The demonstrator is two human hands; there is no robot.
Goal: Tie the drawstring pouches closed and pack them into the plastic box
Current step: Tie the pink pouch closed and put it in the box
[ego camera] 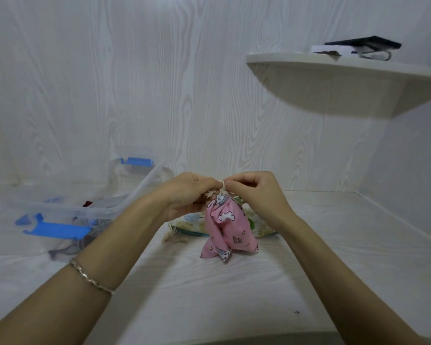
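1. Both forearms reach in from the bottom edge, the left one wearing a bracelet [89, 276], and meet over the middle of the table [246, 302].
2. The pink pouch [224, 227] hangs upright from its gathered neck between the hands, and its bottom corners touch the table.
3. The left hand [184, 192] and right hand [256, 192] each have their fingers curled in, pinching the cream drawstring [221, 186] right at the neck. The knuckles are almost touching.
4. To tie it well, I would judge that the neck should stay fully cinched while the cord ends are pulled evenly apart, so the knot seats against the fabric and not above it.
5. Just behind the pink pouch, pale floral pouches [192, 221] lie flat. Well to the left sits the clear plastic box [84, 205], open, with blue clips [57, 230].
6. The fingertips hide whether a knot has formed. The dark items inside the box are blurred, and I cannot make out the things on the shelf [334, 68] at upper right.
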